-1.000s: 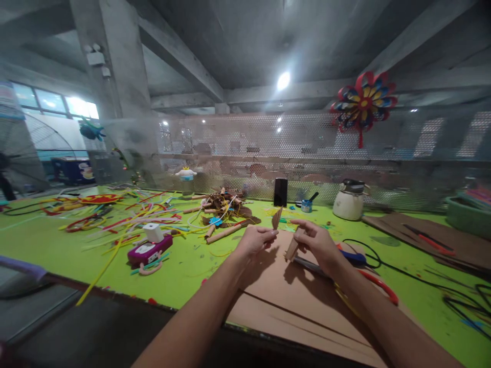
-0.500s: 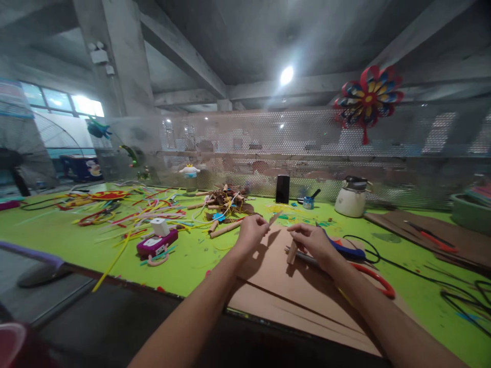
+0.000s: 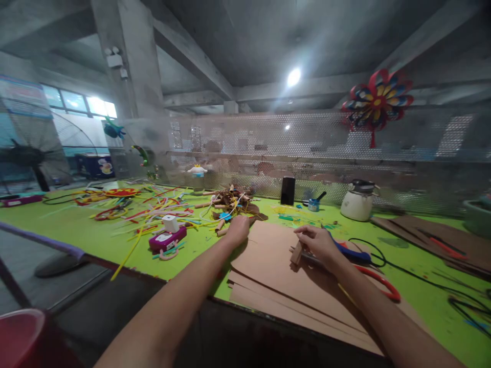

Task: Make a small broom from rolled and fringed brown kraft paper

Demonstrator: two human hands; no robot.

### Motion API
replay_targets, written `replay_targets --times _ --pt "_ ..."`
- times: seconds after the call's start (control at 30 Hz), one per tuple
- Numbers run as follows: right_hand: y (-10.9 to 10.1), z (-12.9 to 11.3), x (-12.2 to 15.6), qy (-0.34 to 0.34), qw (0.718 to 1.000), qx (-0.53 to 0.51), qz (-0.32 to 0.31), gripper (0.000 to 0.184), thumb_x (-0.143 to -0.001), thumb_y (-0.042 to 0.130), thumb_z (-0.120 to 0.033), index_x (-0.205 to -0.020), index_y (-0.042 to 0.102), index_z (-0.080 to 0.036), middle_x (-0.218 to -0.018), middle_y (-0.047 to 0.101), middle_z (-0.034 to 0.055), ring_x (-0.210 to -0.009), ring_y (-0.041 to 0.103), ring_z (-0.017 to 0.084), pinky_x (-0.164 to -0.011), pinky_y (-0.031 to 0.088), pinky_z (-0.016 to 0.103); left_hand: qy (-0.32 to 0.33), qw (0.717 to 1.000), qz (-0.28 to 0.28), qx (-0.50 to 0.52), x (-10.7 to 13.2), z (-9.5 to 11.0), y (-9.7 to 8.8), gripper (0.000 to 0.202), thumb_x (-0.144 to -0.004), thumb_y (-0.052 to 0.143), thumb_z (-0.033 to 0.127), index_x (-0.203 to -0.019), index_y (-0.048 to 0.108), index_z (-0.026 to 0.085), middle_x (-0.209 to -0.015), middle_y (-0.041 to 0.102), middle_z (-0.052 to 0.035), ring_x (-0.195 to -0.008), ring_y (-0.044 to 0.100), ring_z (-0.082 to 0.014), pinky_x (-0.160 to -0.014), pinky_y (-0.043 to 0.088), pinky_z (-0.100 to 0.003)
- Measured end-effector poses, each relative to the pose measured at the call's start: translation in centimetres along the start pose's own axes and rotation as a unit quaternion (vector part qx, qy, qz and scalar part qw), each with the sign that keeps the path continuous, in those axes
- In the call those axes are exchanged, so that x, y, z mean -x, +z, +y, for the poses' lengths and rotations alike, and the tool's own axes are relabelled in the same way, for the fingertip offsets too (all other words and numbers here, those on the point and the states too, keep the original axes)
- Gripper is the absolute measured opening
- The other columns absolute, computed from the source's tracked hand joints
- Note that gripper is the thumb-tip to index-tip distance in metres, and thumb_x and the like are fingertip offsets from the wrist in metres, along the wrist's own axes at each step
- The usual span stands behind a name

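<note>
My right hand (image 3: 315, 242) held a brown paper roll (image 3: 296, 253). My left hand (image 3: 240, 230) was beside the craft pile (image 3: 231, 198), grip unclear.

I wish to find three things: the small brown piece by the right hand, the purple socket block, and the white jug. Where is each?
Small brown piece (image 3: 296, 254): head view, middle of its visible side.
Purple socket block (image 3: 158, 242): head view, its purple casing.
White jug (image 3: 356, 206): head view, its body.

Left hand (image 3: 238, 231) near brown pile (image 3: 232, 198)
</note>
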State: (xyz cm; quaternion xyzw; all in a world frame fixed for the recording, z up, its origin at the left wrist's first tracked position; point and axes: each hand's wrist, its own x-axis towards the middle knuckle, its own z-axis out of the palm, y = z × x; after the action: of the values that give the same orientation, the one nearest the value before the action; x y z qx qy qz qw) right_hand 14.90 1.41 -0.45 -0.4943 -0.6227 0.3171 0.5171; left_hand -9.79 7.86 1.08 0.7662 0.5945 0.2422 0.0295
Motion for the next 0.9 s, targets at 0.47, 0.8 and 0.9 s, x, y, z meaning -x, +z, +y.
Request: replay_targets --times 0.47,0.8,0.9 --pt "-0.2 0.4 -0.2 -0.034 0.999 0.011 -0.02 0.025 -0.069 0.055 -0.032 -0.082 0.063 -0.012 -0.053 0.051 -0.0022 -0.045 0.044 0.009 -0.044 0.035 0.022 0.059 0.995 -0.072 0.021 -1.1 -3.4 1.0 0.016 -0.061 0.05 0.013 -0.061 0.065 0.011 -0.058 0.058 -0.0017 -0.054 0.044 -0.0108 -0.052 0.029 -0.022" --pt "-0.2 0.0 -0.1 -0.02 0.999 0.036 -0.016 0.024 -0.067 0.052 -0.027 -0.082 0.064 -0.012 -0.055 0.052 -0.0011 -0.047 0.046 0.011 -0.046 0.036 0.023 0.092 0.989 -0.101 0.052 -3.5 -3.1 1.8 0.017 -0.061 0.052 0.014 -0.066 0.068 0.011 -0.064 0.063 -0.0034 -0.059 0.052 -0.0134 -0.055 0.035 -0.022" --pt "-0.2 -0.1 -0.1 -0.02 0.999 0.039 -0.013 0.025 -0.066 0.051 -0.027 -0.082 0.064 -0.012 -0.057 0.054 -0.0004 -0.048 0.046 0.011 -0.046 0.036 0.023 0.071 0.993 -0.088 0.037 -3.3 -2.7 1.9 0.017 -0.063 0.053 0.016 -0.069 0.068 0.011 -0.067 0.064 -0.005 -0.059 0.052 -0.0143 -0.055 0.034 -0.023"
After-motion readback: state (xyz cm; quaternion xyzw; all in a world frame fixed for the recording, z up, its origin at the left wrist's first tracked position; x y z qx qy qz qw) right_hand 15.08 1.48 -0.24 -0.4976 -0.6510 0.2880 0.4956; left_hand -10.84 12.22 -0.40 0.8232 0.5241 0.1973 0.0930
